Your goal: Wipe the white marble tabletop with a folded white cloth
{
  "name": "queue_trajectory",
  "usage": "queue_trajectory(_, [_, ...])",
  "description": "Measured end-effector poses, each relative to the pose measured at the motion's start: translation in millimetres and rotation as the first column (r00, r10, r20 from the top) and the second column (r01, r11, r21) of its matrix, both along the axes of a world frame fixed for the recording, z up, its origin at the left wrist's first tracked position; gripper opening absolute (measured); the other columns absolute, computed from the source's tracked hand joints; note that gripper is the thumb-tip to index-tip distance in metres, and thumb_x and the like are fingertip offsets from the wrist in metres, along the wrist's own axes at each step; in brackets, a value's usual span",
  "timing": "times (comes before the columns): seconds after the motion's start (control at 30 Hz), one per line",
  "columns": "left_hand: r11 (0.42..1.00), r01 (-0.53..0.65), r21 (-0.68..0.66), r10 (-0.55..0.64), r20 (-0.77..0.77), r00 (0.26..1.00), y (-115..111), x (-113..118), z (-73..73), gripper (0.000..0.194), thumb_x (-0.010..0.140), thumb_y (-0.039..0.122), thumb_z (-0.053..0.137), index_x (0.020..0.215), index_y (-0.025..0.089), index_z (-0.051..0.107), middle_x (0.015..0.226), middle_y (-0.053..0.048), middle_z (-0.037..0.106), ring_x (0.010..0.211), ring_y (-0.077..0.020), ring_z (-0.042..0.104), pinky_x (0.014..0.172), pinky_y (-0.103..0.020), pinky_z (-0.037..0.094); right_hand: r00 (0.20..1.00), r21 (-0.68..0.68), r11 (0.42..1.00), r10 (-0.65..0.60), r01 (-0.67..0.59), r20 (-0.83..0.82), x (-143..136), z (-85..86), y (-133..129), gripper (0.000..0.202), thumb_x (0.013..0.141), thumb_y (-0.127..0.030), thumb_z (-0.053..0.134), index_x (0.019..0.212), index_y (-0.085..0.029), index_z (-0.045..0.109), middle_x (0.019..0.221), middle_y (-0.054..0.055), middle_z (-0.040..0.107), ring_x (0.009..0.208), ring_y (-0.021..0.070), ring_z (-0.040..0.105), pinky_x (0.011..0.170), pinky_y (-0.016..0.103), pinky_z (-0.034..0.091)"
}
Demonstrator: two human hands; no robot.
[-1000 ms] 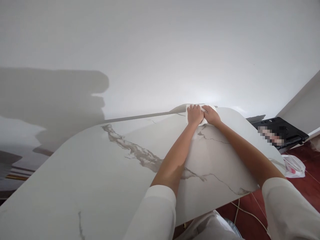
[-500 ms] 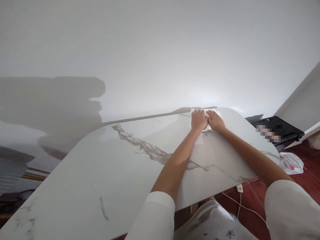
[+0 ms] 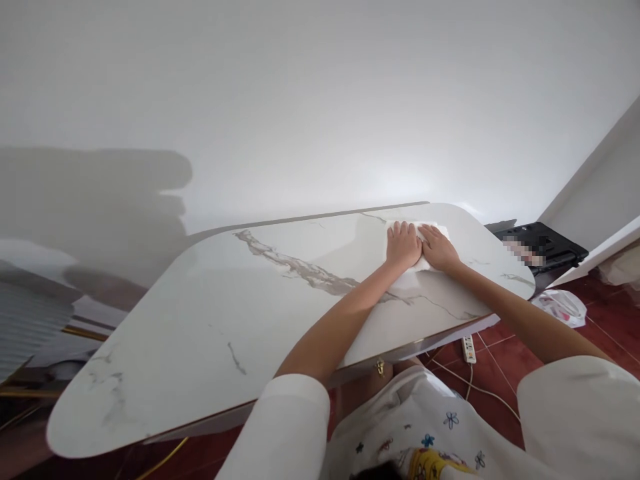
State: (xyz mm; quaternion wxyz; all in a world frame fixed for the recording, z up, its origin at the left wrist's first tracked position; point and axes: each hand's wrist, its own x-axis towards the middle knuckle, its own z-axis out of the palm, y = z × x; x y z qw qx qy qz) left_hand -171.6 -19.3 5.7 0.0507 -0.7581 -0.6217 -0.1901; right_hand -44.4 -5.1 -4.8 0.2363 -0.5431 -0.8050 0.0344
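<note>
White cloth (image 3: 423,265): lying flat on the marble-patterned tabletop (image 3: 170,320), toward its far edge and right end, with both hands covering much of it.
Left hand (image 3: 404,247): I am laying it palm down on the cloth, fingers extended and close together, pointing toward the wall (image 3: 320,100).
Right hand (image 3: 440,248): I am resting this one palm down too, open, its fingers angling toward the left hand and reaching just beside it.
Grip: neither hand is closing into a fist; I am not able to tell whether any fingertips are pinching the fabric.
Tabletop: stretching along the wall, its rounded corners showing and grey-brown veins running across the white surface.
Black case (image 3: 563,245): sitting beyond the right end of the tabletop, part of it being blurred out.
Plastic bag (image 3: 563,307): lying on the red tiled floor (image 3: 607,337), near that same end.
Power strip (image 3: 469,349): resting on the floor below the near edge, a pale cable (image 3: 495,395) trailing from it.
Clothing (image 3: 400,413): showing small flower prints below the near edge.
</note>
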Motion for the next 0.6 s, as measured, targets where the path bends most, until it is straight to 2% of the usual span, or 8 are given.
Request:
queue_trajectory(0.1, [1.000,0.012,-0.006,-0.012,-0.019,1.000,-13,2,0.0,0.044,0.096,0.027,0.028,0.133,0.010,0.046,0.142,-0.013,0.047,0.137,-0.0319,0.032,0.112,-0.046,0.026,1.000,0.025,0.999,0.024,-0.024,0.010,4,-0.9,-13,0.052,0.090,-0.022,0.033,0.139,-0.015,0.049,0.146,0.008,0.047,0.139,0.0268,0.035,0.114,0.047,0.031])
queue_trajectory(0.2, [1.000,0.026,-0.007,-0.026,-0.041,0.999,-28,3,1.3,0.045,0.096,0.026,0.027,0.134,0.009,0.045,0.143,-0.014,0.046,0.137,-0.0328,0.032,0.112,-0.047,0.026,0.999,0.033,0.999,0.029,-0.030,0.038,7,-1.6,-28,0.052,0.091,-0.022,0.031,0.138,-0.010,0.048,0.147,0.011,0.046,0.139,0.0277,0.034,0.113,0.047,0.032])
queue_trajectory(0.47, [0.997,0.060,-0.053,-0.064,-0.083,0.994,-85,6,5.2,0.049,0.096,0.028,0.029,0.140,0.008,0.039,0.148,-0.016,0.040,0.140,-0.0337,0.029,0.112,-0.049,0.027,0.992,0.051,0.995,0.080,-0.086,0.101,19,-7.9,-82,0.053,0.091,-0.022,0.031,0.141,-0.008,0.045,0.149,0.013,0.043,0.141,0.0282,0.032,0.113,0.050,0.032])
queue_trajectory(0.6, [0.992,0.070,-0.100,-0.080,-0.093,0.992,-105,13,7.3,0.053,0.095,0.029,0.031,0.142,0.005,0.035,0.150,-0.018,0.036,0.141,-0.0366,0.027,0.113,-0.053,0.026,0.989,0.071,0.992,0.093,-0.101,0.111,29,-9.5,-103,0.053,0.092,-0.023,0.031,0.141,-0.009,0.045,0.148,0.013,0.044,0.141,0.0279,0.032,0.114,0.049,0.032])
